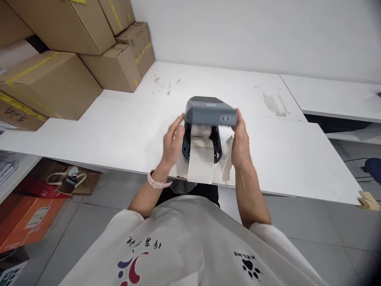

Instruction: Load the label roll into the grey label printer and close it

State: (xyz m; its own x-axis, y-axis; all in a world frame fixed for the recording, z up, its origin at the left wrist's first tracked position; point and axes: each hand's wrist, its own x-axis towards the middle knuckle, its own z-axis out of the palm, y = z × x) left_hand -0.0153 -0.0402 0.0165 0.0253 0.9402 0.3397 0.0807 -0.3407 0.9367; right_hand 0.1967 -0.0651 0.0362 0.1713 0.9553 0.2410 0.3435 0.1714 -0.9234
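A dark grey label printer (186, 147) stands on the white table in front of me, its lid (208, 113) raised and slightly blurred. Inside sits a white label roll (201, 131), and a strip of label paper (201, 163) runs from it toward me, past the table's front edge. My right hand (240, 139) grips the lid's right corner, its fingers partly hidden behind the lid. At the lid's left side is my left hand (173, 143), thumb and fingers apart, fingertips at or very near the edge. A torn, curled paper strip (228, 163) lies between the printer and my right wrist.
Cardboard boxes (53, 79) are stacked at the table's left end, against the wall. The white table (127, 131) has peeled patches. Below it at left are an orange box (32, 218) and bags. A tan corner piece (369, 200) sits at the table's right front corner.
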